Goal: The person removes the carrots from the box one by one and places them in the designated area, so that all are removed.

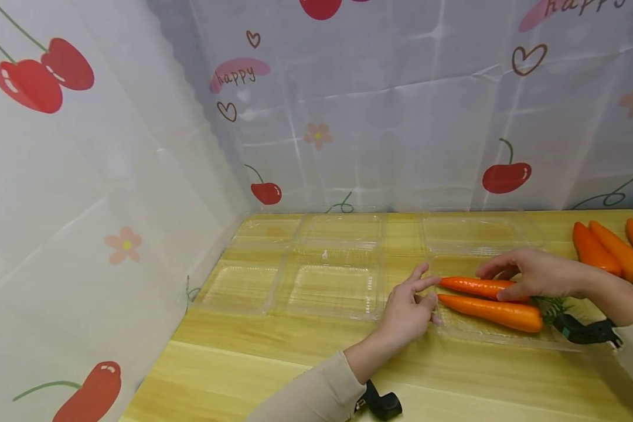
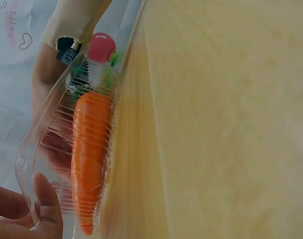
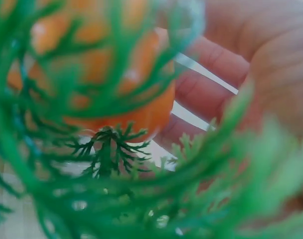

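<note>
Two orange carrots with green tops lie side by side in a clear plastic container [image 1: 498, 339], tips toward the left. My right hand [image 1: 545, 274] reaches over from the right and grips the far carrot [image 1: 469, 285], thumb on its near side. The near carrot [image 1: 493, 313] rests along the container's front wall and also shows through the ribbed plastic in the left wrist view. My left hand [image 1: 407, 309] pinches the container's left rim, a finger beside the far carrot's tip. Blurred green leaves [image 3: 116, 194] partly cover the right wrist view.
Behind the container stands its clear lid half [image 1: 475, 231]. Further clear containers [image 1: 329, 293] lie open on the wooden table [image 1: 232, 346] to the left. Several more carrots [image 1: 617, 249] lie at the far right. Printed sheeting [image 1: 369, 140] hangs behind and at the left.
</note>
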Demonstrator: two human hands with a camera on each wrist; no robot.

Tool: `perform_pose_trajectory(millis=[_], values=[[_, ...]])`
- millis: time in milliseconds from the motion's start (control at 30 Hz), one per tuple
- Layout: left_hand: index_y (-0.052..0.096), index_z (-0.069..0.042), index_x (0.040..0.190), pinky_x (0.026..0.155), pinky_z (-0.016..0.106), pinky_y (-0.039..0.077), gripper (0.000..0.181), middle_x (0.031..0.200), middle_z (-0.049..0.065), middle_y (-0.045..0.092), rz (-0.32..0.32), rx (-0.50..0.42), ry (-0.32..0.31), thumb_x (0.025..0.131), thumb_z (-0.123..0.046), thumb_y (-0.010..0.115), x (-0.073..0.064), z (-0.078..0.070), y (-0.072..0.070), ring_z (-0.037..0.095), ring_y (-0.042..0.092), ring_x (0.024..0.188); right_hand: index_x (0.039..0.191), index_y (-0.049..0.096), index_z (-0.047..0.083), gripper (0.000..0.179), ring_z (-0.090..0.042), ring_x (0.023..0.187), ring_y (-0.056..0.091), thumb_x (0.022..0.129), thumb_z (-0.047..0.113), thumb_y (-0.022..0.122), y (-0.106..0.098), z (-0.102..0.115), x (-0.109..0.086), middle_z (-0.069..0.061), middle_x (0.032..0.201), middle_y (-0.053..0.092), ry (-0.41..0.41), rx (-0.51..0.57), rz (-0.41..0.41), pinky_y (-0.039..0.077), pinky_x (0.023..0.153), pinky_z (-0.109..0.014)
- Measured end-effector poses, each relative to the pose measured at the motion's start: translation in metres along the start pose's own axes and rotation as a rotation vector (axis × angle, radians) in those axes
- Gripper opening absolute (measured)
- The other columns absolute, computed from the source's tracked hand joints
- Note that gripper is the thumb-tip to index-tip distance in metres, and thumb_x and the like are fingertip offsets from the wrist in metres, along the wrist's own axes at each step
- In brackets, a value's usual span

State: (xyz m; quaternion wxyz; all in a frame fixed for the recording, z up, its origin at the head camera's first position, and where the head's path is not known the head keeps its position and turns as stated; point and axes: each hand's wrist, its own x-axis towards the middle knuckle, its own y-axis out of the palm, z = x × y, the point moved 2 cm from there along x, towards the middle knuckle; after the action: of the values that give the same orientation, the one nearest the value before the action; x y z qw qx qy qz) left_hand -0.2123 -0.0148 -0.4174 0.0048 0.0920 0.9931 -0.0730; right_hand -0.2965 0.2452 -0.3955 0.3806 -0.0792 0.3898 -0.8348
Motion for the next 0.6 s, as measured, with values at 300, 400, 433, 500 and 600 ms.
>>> perform_pose_trajectory(millis=[300,400,433,500,600], values=[[0.07,-0.01,0.133,0.049,0.016,0.045,0.034,0.159,-0.017,0.045,-0.005,0.008,-0.006,0.102,-0.003,0.06,-0.001,0.001,0.001,0.007,0.058,0.054,0.131,0.068,0.004,0.043,0.002,0.099,0.063,0.092,0.018,0.078,-0.002,0.008,-0.005,-0.004,0.121,0.072,-0.013,-0.019,-0.03,0.057,0.081,-0.02],[0.071,-0.01,0.132,0.049,0.015,0.045,0.034,0.158,-0.016,0.045,-0.013,0.007,-0.007,0.102,-0.002,0.06,-0.001,0.0,0.001,0.007,0.058,0.053,0.131,0.068,0.007,0.044,0.0,0.099,0.063,0.091,0.02,0.08,-0.005,0.013,-0.006,-0.002,0.121,0.072,0.015,-0.053,-0.053,0.057,0.079,-0.021],[0.071,-0.01,0.132,0.049,0.015,0.045,0.034,0.158,-0.016,0.046,-0.015,0.007,-0.006,0.101,-0.002,0.06,-0.001,0.0,0.001,0.007,0.058,0.053,0.132,0.068,0.009,0.045,0.0,0.099,0.063,0.09,0.021,0.08,-0.006,0.014,-0.006,-0.001,0.121,0.072,0.03,-0.066,-0.062,0.057,0.079,-0.02],[0.071,-0.009,0.132,0.049,0.016,0.046,0.033,0.159,-0.015,0.046,-0.016,0.007,-0.006,0.101,-0.002,0.06,-0.001,0.0,0.001,0.007,0.058,0.053,0.132,0.068,0.011,0.047,0.001,0.099,0.063,0.088,0.024,0.082,-0.008,0.017,-0.007,-0.001,0.122,0.071,0.06,-0.09,-0.083,0.057,0.079,-0.02],[0.071,-0.008,0.133,0.05,0.016,0.047,0.033,0.159,-0.015,0.046,-0.012,0.007,-0.007,0.102,-0.002,0.06,-0.001,0.0,0.001,0.007,0.057,0.053,0.131,0.069,0.014,0.048,-0.002,0.1,0.064,0.087,0.026,0.083,-0.01,0.019,-0.01,-0.001,0.123,0.071,0.086,-0.123,-0.127,0.057,0.079,-0.021]])
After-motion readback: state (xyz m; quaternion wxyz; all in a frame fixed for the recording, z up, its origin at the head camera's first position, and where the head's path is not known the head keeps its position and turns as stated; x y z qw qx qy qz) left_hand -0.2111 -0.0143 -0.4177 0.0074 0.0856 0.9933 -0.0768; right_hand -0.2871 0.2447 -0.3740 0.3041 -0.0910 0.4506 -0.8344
